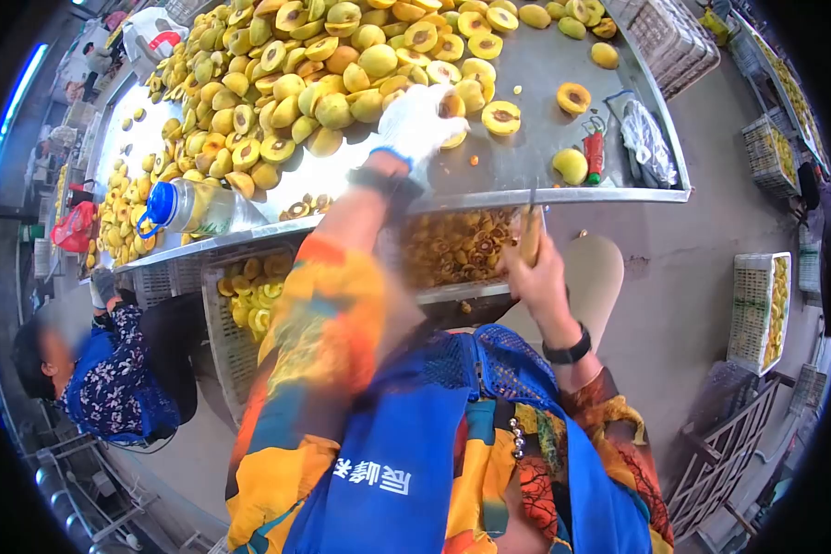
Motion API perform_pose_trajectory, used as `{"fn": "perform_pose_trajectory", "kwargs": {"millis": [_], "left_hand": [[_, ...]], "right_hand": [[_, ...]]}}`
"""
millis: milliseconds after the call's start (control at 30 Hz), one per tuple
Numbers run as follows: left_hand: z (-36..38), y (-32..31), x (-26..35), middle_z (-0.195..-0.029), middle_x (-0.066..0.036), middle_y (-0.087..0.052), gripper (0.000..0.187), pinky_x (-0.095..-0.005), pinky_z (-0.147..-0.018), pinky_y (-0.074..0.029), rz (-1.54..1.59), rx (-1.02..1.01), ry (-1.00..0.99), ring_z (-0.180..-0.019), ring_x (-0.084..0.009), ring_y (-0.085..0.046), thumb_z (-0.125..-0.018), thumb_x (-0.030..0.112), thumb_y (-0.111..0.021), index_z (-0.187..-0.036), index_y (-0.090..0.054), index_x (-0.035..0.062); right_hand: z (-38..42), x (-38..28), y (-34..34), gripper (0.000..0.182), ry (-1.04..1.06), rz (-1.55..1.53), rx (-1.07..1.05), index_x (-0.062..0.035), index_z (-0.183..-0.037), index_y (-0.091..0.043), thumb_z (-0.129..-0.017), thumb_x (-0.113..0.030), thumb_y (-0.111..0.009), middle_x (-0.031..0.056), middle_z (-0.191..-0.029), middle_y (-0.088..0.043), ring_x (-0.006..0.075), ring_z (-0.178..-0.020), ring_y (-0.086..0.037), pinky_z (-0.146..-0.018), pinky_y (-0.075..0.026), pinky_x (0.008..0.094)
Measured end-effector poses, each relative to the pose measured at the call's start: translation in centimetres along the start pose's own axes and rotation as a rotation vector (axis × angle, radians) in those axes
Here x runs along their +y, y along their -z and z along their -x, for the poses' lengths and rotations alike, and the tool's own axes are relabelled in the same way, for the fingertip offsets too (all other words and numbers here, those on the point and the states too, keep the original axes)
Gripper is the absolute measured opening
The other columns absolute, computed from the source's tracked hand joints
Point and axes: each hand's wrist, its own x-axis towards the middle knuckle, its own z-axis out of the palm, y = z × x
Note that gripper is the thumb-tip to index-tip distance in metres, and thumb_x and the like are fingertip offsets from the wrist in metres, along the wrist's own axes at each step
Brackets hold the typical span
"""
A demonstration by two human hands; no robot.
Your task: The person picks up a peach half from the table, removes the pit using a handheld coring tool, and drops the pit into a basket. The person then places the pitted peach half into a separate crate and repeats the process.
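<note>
While the white-gloved left hand (411, 125) is grasping a yellow-orange halved fruit (451, 104) with bent, partly closed fingers above the grey metal desk (526, 164), the bare right hand (539, 277) is gripping a slim knife with a light-brown handle (529, 236), fingers folded round it, by the desk's front edge. Yellow whole and halved fruits (277, 88) are lying heaped toward the far and left edges. A red-handled tool (594, 155) and a crumpled clear plastic bag (644, 137) are lying near the front right corner.
</note>
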Motion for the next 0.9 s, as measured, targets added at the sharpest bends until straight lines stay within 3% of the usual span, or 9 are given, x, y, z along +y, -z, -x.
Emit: {"fn": "perform_pose_trajectory", "kwargs": {"millis": [133,300,400,500,533,667,767,800,900], "left_hand": [[8.5,3.1,3.5,-0.119,-0.015,-0.054,0.062,-0.0352,-0.093,-0.041,0.165,-0.074,-0.175,-0.109,-0.0288,-0.053,-0.071,0.022,-0.065,-0.127,-0.044,0.0057],[14.4,2.4,3.1,-0.127,-0.015,-0.047,0.068,-0.0368,-0.099,-0.036,0.166,0.029,-0.346,-0.115,-0.0284,-0.047,-0.072,0.021,-0.070,-0.130,-0.039,0.0028],[16.2,-1.2,2.7,-0.120,-0.010,-0.052,0.052,-0.0344,-0.094,-0.041,1.201,0.177,0.147,-0.108,-0.0238,-0.052,-0.082,0.026,-0.063,-0.125,-0.044,0.0043],[16.9,-2.9,3.5,-0.109,-0.005,-0.056,0.037,-0.0320,-0.086,-0.045,1.854,0.267,0.545,-0.098,-0.0184,-0.055,-0.092,0.033,-0.050,-0.118,-0.049,0.0066],[16.8,-1.7,4.4,-0.100,-0.004,-0.058,0.033,-0.0318,-0.080,-0.048,1.900,0.299,0.768,-0.091,-0.0169,-0.056,-0.096,0.035,-0.041,-0.112,-0.051,0.0085],[17.1,-3.4,2.0,-0.098,-0.005,-0.057,0.034,-0.0297,-0.078,-0.047,1.880,0.328,0.567,-0.091,-0.0153,-0.055,-0.095,0.033,-0.043,-0.114,-0.051,0.0063],[17.4,-4.5,0.2,-0.101,-0.006,-0.057,0.038,-0.0295,-0.080,-0.046,1.635,0.358,0.394,-0.092,-0.0164,-0.055,-0.096,0.034,-0.040,-0.116,-0.050,0.0038],[17.4,-4.7,-0.2,-0.105,-0.008,-0.057,0.041,-0.0302,-0.081,-0.047,1.593,0.343,0.368,-0.094,-0.0179,-0.056,-0.096,0.035,-0.038,-0.118,-0.049,0.0027],[17.2,-5.2,-0.3,-0.108,-0.010,-0.057,0.045,-0.0302,-0.081,-0.048,1.464,0.377,0.338,-0.093,-0.0193,-0.057,-0.097,0.037,-0.035,-0.119,-0.048,0.0002]], "right_hand": [[-3.3,-4.1,-0.1,0.032,-0.190,-0.521,-0.192,-0.0025,-0.113,-0.044,-0.089,-0.021,-0.053,0.0054,-0.068,-0.055,0.0065,-0.040,-0.041,-0.036,-0.034,0.0209],[-3.8,-5.1,-2.9,0.029,-0.271,-0.672,-0.390,-0.0050,-0.109,-0.046,-0.091,-0.026,-0.051,0.0036,-0.067,-0.049,0.0070,-0.037,-0.037,-0.033,-0.031,0.0199],[-2.1,-6.3,-4.6,0.033,-0.359,-0.863,-0.321,-0.0046,-0.110,-0.047,-0.088,-0.027,-0.056,0.0037,-0.070,-0.051,0.0065,-0.036,-0.036,-0.032,-0.029,0.0204],[-1.0,-5.6,-6.5,0.034,-0.153,-0.426,-0.287,-0.0020,-0.110,-0.048,-0.086,-0.025,-0.056,0.0071,-0.074,-0.056,0.0144,-0.046,-0.047,-0.042,-0.040,0.0267],[-0.7,-5.6,-6.7,0.035,-0.090,-0.272,-0.264,-0.0014,-0.110,-0.048,-0.086,-0.025,-0.057,0.0095,-0.076,-0.057,0.0188,-0.052,-0.050,-0.047,-0.042,0.0294],[1.1,-7.8,-5.1,0.037,0.144,0.206,-0.227,-0.0016,-0.108,-0.050,-0.082,-0.025,-0.061,0.0273,-0.082,-0.059,0.0439,-0.081,-0.058,-0.069,-0.047,0.0427],[2.4,-7.0,-4.7,0.039,0.037,0.388,-0.439,-0.0082,-0.121,-0.043,-0.086,-0.022,-0.052,0.0225,-0.091,-0.057,0.0424,-0.077,-0.057,-0.065,-0.045,0.0487],[2.9,-8.3,-4.5,0.035,0.120,0.308,-0.373,-0.0006,-0.107,-0.048,-0.083,-0.024,-0.058,0.0271,-0.077,-0.058,0.0441,-0.077,-0.058,-0.064,-0.046,0.0462],[3.1,-8.4,-4.8,0.032,0.135,0.277,-0.352,0.0008,-0.102,-0.047,-0.083,-0.023,-0.057,0.0280,-0.076,-0.057,0.0455,-0.076,-0.057,-0.063,-0.045,0.0477]]}}
